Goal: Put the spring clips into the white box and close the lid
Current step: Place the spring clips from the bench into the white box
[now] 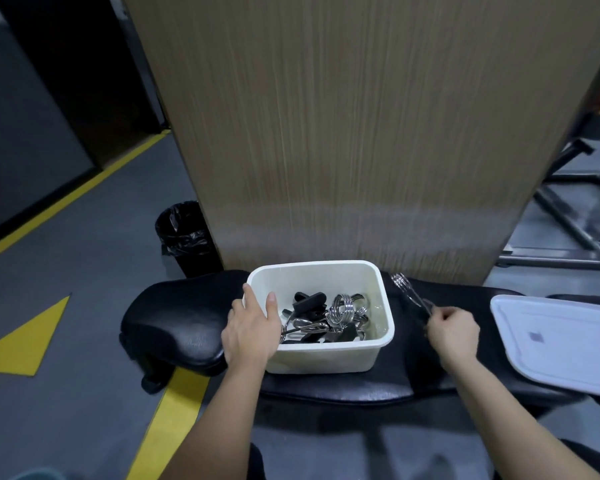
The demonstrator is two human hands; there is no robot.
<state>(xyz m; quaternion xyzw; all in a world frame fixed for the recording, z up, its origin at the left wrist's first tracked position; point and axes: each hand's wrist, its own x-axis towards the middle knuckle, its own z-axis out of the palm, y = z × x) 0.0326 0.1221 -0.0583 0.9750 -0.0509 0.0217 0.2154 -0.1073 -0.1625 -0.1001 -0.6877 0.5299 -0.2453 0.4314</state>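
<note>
An open white box (385,299) stands on a black padded bench (174,317). Several chrome spring clips with black handles (340,311) lie inside it. My left hand (252,327) grips the box's left rim, thumb inside the wall. My right hand (452,329) is to the right of the box and pinches one spring clip (407,289) by its handles, its chrome coil pointing up and away beside the box's right rim. The white lid (555,341) lies flat on the bench at the far right.
A tall wood-grain panel (361,133) rises right behind the bench. A black bin with a liner (184,233) stands on the grey floor at the left, among yellow floor markings (25,344). Black metal frames (575,209) are at the right.
</note>
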